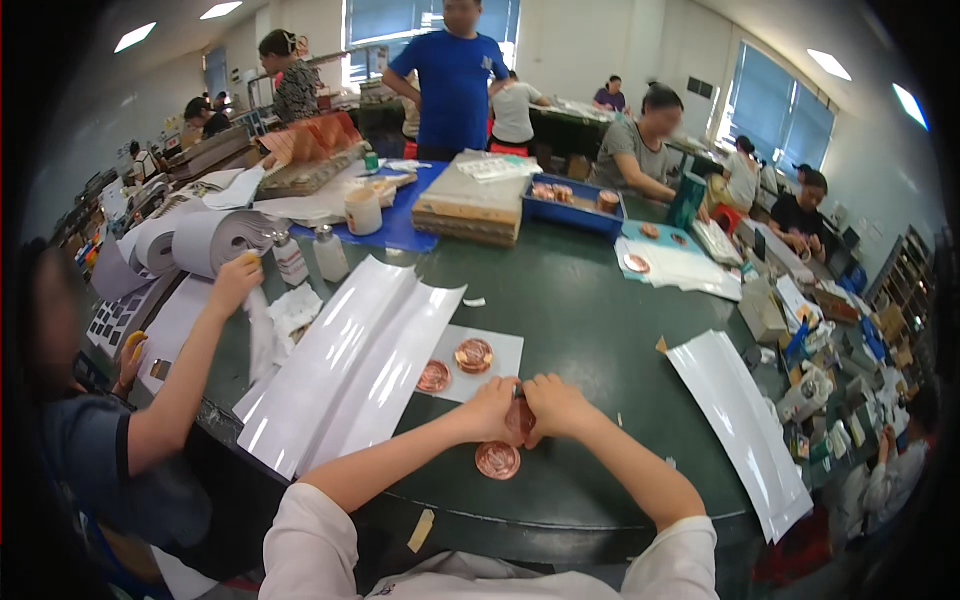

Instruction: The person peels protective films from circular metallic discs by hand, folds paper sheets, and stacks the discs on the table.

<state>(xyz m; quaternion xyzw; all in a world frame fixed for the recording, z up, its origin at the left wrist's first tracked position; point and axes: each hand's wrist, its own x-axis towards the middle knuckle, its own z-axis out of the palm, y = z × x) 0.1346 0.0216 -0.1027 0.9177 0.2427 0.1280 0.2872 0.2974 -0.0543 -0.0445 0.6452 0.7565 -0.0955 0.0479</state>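
Close together over the near middle of the table, my left hand (490, 410) and my right hand (552, 408) are closed on a round copper-coloured disc (520, 420). The disc is tilted up, and my fingers cover part of it. Just below my hands, a second copper disc (497, 460) with a raised pattern lies flat on the green tabletop. Beyond my left hand, a single copper disc (433, 376) and a small pile of copper discs (473, 356) rest on a sheet of white paper (508, 350).
Curled glossy white sheets (350, 350) lie at left, another glossy sheet (740, 430) at right. A co-worker's arm (190, 370) reaches in from the left, near two shakers (330, 254). Farther back are stacked boards (475, 205) and a blue tray (575, 215) holding copper pieces.
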